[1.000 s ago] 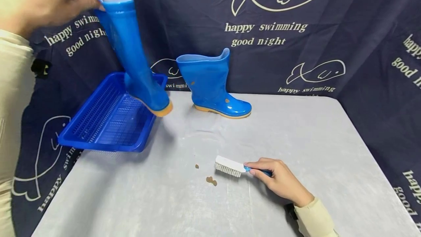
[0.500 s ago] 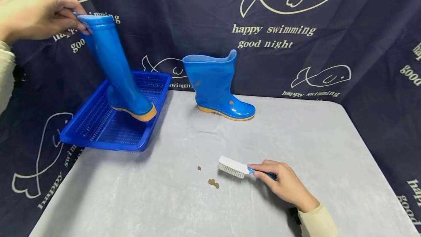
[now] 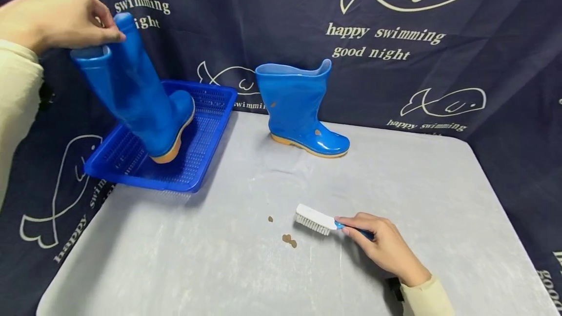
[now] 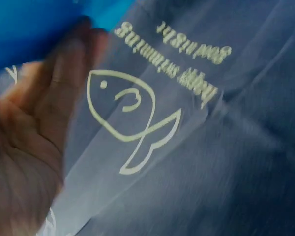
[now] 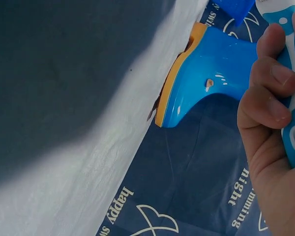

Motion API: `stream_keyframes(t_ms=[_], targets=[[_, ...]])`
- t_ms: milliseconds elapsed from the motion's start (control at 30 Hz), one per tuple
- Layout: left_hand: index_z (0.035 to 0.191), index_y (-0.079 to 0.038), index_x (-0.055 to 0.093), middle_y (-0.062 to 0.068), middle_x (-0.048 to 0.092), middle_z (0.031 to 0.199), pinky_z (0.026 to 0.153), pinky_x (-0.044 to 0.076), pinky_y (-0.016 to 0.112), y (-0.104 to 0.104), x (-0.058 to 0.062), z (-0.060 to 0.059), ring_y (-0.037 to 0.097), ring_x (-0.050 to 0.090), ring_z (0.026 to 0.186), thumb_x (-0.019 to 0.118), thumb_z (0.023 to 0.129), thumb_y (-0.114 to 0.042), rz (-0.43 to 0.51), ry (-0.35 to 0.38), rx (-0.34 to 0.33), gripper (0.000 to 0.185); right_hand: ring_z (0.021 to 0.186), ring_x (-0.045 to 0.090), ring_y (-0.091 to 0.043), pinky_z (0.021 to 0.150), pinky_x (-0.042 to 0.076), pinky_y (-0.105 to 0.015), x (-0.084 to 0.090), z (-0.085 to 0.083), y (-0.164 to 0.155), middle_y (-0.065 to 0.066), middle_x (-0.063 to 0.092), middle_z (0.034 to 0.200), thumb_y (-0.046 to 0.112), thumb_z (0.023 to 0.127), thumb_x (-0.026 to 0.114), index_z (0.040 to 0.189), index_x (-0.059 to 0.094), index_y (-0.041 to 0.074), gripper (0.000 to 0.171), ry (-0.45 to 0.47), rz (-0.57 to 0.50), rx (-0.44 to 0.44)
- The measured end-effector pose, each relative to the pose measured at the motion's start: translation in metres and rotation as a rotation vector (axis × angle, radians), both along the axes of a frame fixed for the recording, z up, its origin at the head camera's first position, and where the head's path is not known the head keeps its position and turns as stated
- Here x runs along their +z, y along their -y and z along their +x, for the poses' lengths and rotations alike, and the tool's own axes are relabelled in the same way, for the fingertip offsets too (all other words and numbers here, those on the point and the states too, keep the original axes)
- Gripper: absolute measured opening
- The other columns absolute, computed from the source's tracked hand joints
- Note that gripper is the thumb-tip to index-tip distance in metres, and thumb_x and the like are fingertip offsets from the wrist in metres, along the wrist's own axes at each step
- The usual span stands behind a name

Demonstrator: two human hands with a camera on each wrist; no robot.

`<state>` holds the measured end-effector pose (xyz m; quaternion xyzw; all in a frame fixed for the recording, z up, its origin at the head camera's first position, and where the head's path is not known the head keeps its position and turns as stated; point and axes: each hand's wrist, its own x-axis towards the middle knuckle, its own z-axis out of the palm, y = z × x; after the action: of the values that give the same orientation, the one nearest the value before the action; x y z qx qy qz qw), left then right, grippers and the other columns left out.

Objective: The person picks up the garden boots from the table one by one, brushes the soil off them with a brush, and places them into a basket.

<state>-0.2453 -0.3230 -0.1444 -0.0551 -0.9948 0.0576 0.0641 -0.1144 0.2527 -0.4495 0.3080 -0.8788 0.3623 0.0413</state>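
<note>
My left hand [image 3: 72, 18] pinches the top rim of a blue rain boot [image 3: 145, 96] with a yellow sole. The boot hangs tilted over the blue plastic basket [image 3: 215, 126]; whether it touches the basket I cannot tell. In the left wrist view, part of the blue boot [image 4: 29, 29] shows blurred above the fingers [image 4: 71, 69]. Low over the table's right half, my right hand [image 3: 384, 243] grips the blue handle of a white scrubbing brush [image 3: 313, 218], bristles down. A second rain boot [image 3: 298, 106], marked with brown spots, stands upright at the table's back.
Several small brown flakes [image 3: 289, 240] lie on the grey table [image 3: 219, 257] left of the brush. Behind and beside the table hangs a dark blue cloth [image 3: 386, 82] printed with fish and lettering. The basket overlaps the table's back left corner.
My left hand has carried the boot leftward over the basket and turned it, so its toe points away to the back right. The right hand still holds the brush in nearly the same place.
</note>
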Motion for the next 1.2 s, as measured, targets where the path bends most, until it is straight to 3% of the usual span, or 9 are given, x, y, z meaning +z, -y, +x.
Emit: stream_keyframes(t_ms=[133, 267, 500, 800, 1000, 1200], targets=[[0.092, 0.007, 0.070, 0.025, 0.071, 0.081, 0.067, 0.047, 0.048, 0.000, -0.014, -0.007, 0.031, 0.061, 0.069, 0.067, 0.095, -0.021, -0.031, 0.069, -0.039, 0.029, 0.074, 0.056, 0.004, 0.068, 0.042, -0.012, 0.002, 0.001, -0.003, 0.010, 0.075, 0.092, 0.013, 0.090, 0.075, 0.118, 0.075, 0.026, 0.031, -0.023, -0.005, -0.012], [0.098, 0.009, 0.069, 0.034, 0.069, 0.098, 0.077, 0.048, 0.060, 0.000, -0.028, -0.008, 0.043, 0.063, 0.081, 0.066, 0.097, -0.020, 0.029, 0.096, 0.011, 0.029, 0.074, 0.057, 0.004, 0.068, 0.042, -0.011, 0.002, 0.003, -0.004, 0.010, 0.075, 0.091, 0.013, 0.090, 0.075, 0.118, 0.075, 0.025, 0.031, -0.029, -0.014, -0.008], [0.094, 0.005, 0.071, 0.025, 0.072, 0.088, 0.084, 0.045, 0.060, 0.006, -0.049, -0.001, 0.037, 0.061, 0.079, 0.068, 0.094, -0.013, 0.086, 0.074, -0.026, 0.019, 0.072, 0.055, 0.004, 0.065, 0.043, -0.013, -0.001, 0.010, -0.006, 0.009, 0.075, 0.091, 0.012, 0.091, 0.074, 0.118, 0.075, 0.024, 0.030, 0.003, -0.030, -0.027], [0.092, 0.004, 0.072, 0.026, 0.072, 0.091, 0.078, 0.046, 0.058, 0.018, -0.044, 0.003, 0.036, 0.061, 0.077, 0.067, 0.092, -0.005, 0.027, 0.006, -0.060, 0.011, 0.075, 0.058, 0.003, 0.066, 0.044, -0.013, 0.004, 0.006, -0.005, 0.005, 0.076, 0.093, 0.009, 0.090, 0.073, 0.119, 0.075, 0.022, 0.031, -0.019, -0.088, -0.012], [0.095, 0.007, 0.070, 0.030, 0.070, 0.094, 0.082, 0.045, 0.062, 0.024, -0.049, 0.005, 0.041, 0.062, 0.080, 0.065, 0.094, -0.005, 0.013, 0.061, 0.006, 0.013, 0.076, 0.059, 0.003, 0.067, 0.046, -0.015, 0.003, 0.003, -0.005, 0.007, 0.076, 0.094, 0.011, 0.091, 0.073, 0.118, 0.075, 0.023, 0.030, 0.001, -0.076, -0.016], [0.089, 0.004, 0.070, 0.028, 0.070, 0.087, 0.077, 0.046, 0.061, 0.032, -0.062, 0.009, 0.036, 0.063, 0.074, 0.067, 0.089, -0.002, -0.003, 0.093, -0.019, 0.007, 0.075, 0.058, 0.003, 0.066, 0.046, -0.016, 0.002, 0.005, -0.008, 0.007, 0.076, 0.094, 0.011, 0.092, 0.072, 0.119, 0.075, 0.021, 0.029, 0.010, -0.075, -0.016]])
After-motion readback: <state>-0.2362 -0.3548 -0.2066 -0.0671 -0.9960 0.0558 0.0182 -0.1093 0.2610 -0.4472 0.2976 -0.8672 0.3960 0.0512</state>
